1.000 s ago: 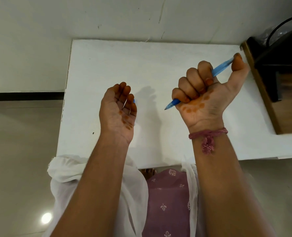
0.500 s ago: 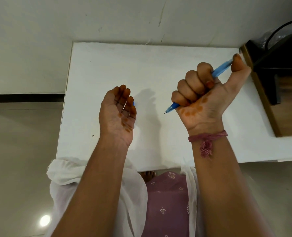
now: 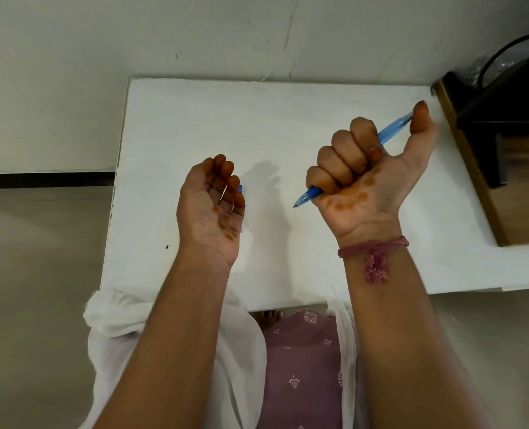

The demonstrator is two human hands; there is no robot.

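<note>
My right hand (image 3: pixel 365 174) is raised over the white table (image 3: pixel 226 119) and grips a blue pen (image 3: pixel 391 129) in its fist. The thumb rests on the pen's upper end, and the tip points down and left, clear of the table top. My left hand (image 3: pixel 209 209) is held palm up to the left of it with the fingers curled. A small blue piece (image 3: pixel 240 188) peeks out behind those fingertips and seems to be pinched there; most of it is hidden.
The table stands against a pale wall (image 3: pixel 195 32). A wooden-edged dark unit (image 3: pixel 485 168) with a black cable adjoins the table's right side. Grey floor (image 3: pixel 40 274) lies to the left. A red thread band circles my right wrist.
Both hands keep the same pose and hold. The whole view has drifted slightly, so table and hands sit a little lower in the picture.
</note>
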